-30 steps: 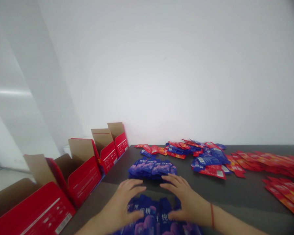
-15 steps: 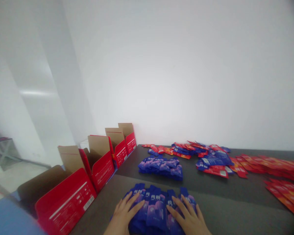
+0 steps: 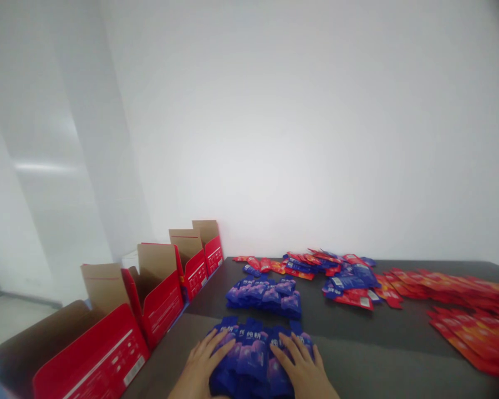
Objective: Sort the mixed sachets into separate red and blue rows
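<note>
A stack of overlapping blue-purple pouches with white lettering lies on the dark table in front of me. My left hand grips its left side, fingers spread over the top pouches and the thumb partly showing at the bottom edge of the view. On the right side, my right hand curls its spread fingers over the pouches; its thumb is hidden. Between them the two hands hold the stack pressed together. Just beyond it lies a second stack of blue pouches, touched by neither hand.
Open red cartons with brown inner flaps stand in a row along the left. Mixed red and blue pouches lie heaped at the back. Fanned red-orange pouches cover the right of the table. A white wall stands behind.
Both hands have drawn closer together, and the stack between them looks narrower. The view has shifted slightly, so the wall fills more of it and the cartons sit further left.
</note>
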Demonstrator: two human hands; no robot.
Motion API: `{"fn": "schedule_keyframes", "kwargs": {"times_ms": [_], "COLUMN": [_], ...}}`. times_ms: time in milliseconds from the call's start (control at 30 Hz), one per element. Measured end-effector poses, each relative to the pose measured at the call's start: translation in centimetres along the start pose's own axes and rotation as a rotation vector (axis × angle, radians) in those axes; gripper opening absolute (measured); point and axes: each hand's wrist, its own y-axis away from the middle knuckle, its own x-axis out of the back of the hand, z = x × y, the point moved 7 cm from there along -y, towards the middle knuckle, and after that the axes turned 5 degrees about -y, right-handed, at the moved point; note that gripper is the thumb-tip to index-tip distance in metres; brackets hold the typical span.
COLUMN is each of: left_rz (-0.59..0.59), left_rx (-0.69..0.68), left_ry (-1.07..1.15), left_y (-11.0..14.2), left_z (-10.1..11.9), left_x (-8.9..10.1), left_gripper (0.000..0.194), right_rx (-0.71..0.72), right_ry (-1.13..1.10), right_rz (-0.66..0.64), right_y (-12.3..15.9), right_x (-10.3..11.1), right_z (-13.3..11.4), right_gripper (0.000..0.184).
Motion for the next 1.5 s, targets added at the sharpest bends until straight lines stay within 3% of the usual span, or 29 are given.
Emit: {"fn": "schedule_keyframes", "kwargs": {"times_ms": [67, 133, 200, 233, 300, 400, 533, 667, 800, 967, 1167, 1233, 1500], "left_rz": [0.019, 0.062, 0.119, 0.136, 0.099, -0.03, -0.103, -0.129, -0.145, -0.053, -0.025, -0.037, 0.003], "left_rx": [-0.032, -0.064, -0.062, -0.052, -0.062, -0.084, -0.128, -0.291, -0.402, -0.289, -0.115, -0.127, -0.113], "left_ry": [0.014, 0.039, 0.063, 0.072, 0.082, 0.029, -0.01, 0.007, 0.015, 0.006, -0.022, -0.036, -0.113], "left_y": [0.0, -0.9, -3.0, -4.6, -8.6, -14.6, -19.1, -19.8, -19.6, -19.4, -19.7, -20.0, -20.1], "left_z": [-0.4, -0.5, -0.1, 0.3, 1.6, 3.3, 4.7, 6.9, 8.7, 9.1, 9.0, 9.2, 10.0], "left_x": [0.9, 2.5, 4.3, 5.0, 5.5, 4.5, 2.8, 1.4, 0.0, -1.1, -2.6, -3.1, -3.5], "left_gripper": [0.092, 0.072, 0.047, 0.038, 0.035, 0.054, 0.071, 0.062, 0.048, 0.034, 0.087, 0.093, 0.068], "right_rx": [0.067, 0.14, 0.127, 0.084, -0.014, -0.097, -0.206, -0.26, -0.224, -0.175, -0.104, -0.062, 0.056], "right_ry": [-0.03, -0.062, -0.067, -0.061, -0.038, -0.013, 0.032, 0.054, 0.027, -0.009, -0.086, -0.118, -0.237], "right_rz": [0.07, 0.234, 0.373, 0.381, 0.317, 0.284, 0.288, 0.268, 0.201, 0.21, 0.271, 0.286, 0.358], "right_y": [-0.4, -1.6, -3.9, -5.5, -9.4, -14.4, -18.1, -20.0, -21.2, -19.9, -17.3, -16.8, -15.8], "right_x": [2.0, 5.5, 8.8, 9.8, 10.6, 10.2, 9.1, 8.2, 7.0, 6.3, 5.9, 5.6, 4.9], "right_z": [0.7, 1.8, 3.6, 4.7, 6.9, 9.1, 11.5, 13.3, 13.5, 12.8, 11.2, 10.5, 10.1], "right_gripper": [0.066, 0.052, 0.041, 0.039, 0.039, 0.041, 0.034, 0.033, 0.031, 0.039, 0.041, 0.039, 0.046]}}
